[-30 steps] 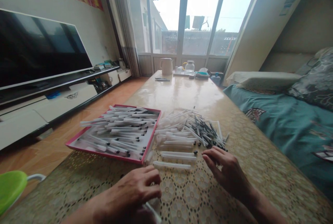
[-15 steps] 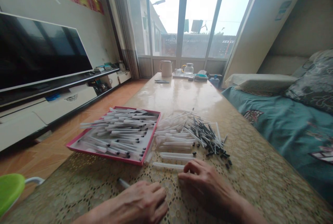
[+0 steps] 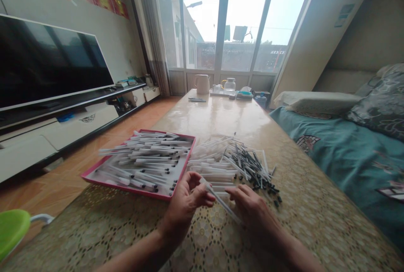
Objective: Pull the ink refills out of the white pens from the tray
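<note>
My left hand (image 3: 187,198) is raised over the near part of the table, its thumb and fingers pinching the upper end of a translucent white pen barrel (image 3: 221,201). The barrel slants down to the right, and its lower end reaches my right hand (image 3: 251,204). My right hand's fingers are curled together beside the lying barrels; what they hold, if anything, is hidden. Several white pen barrels (image 3: 211,171) lie just beyond my hands. To their right is a pile of dark thin refills (image 3: 244,158) with small black plugs (image 3: 274,190).
A pink-rimmed tray (image 3: 126,190) heaped with black-ended pens stands on the left of the patterned table (image 3: 217,246). At the far end are a beige jug (image 3: 202,84) and a glass pitcher (image 3: 230,85). A green stool (image 3: 14,230) is lower left; a teal-covered sofa (image 3: 328,150) stands right.
My left hand has risen from the table and moved forward, and now grips a pen barrel. The dark-ended pen beside it no longer shows on the table. My right hand has shifted slightly right.
</note>
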Available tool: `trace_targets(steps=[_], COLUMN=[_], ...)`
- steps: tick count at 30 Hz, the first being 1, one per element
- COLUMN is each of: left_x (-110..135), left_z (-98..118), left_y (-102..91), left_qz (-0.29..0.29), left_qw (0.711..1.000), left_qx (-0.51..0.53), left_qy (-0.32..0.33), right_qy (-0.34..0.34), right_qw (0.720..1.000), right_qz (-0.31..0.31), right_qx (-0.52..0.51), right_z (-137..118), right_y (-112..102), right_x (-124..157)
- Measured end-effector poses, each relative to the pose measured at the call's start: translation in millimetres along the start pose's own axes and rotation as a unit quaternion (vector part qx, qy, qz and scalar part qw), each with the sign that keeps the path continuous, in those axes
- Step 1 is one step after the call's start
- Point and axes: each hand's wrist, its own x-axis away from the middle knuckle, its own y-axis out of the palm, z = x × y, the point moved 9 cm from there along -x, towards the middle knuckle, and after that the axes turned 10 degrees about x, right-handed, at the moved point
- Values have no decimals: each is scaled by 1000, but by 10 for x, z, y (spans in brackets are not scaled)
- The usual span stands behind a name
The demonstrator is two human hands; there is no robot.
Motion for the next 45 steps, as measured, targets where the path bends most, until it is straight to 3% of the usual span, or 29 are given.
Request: trace_targets(steps=[2,5,8,13,17,23,31,33,36,40,42,45], left_x=[-11,-20,-50,-107,-61,115,208,222,229,209,184,90], left_z=[-215,-342,-354,-220,-146,-85,-249,-271,-296,-322,-298,-195], left_y=[-106,-149,-137,-104,-19,262,390,403,387,325,291,156], left_qz=[31,17,-10,-50,-97,-194,-231,-238,-239,-224,-216,-161], left_qw=[999,998,997,976,924,816,685,672,683,720,753,843], left_qx=[0,-32,-61,-210,-361,-508,-645,-656,-646,-620,-589,-493], left_qy=[-34,-50,-46,37,88,194,248,249,242,218,199,142], right_qy=[24,17,8,4,18,-35,-52,-56,-69,-101,-115,-111], right_qw=[999,998,998,996,995,980,979,977,978,979,975,971], right_qz=[14,-28,-68,-49,-50,-107,-105,-108,-99,-66,-66,-44], right_qx=[-42,-52,-13,68,87,165,168,174,170,167,180,207], right_z=[90,64,-21,-55,-18,-103,-92,-82,-117,-222,-212,-48], right_y=[-62,-68,-17,13,-20,105,187,195,177,95,64,-49], right_x=[20,30,23,2,40,110,161,177,176,140,138,149])
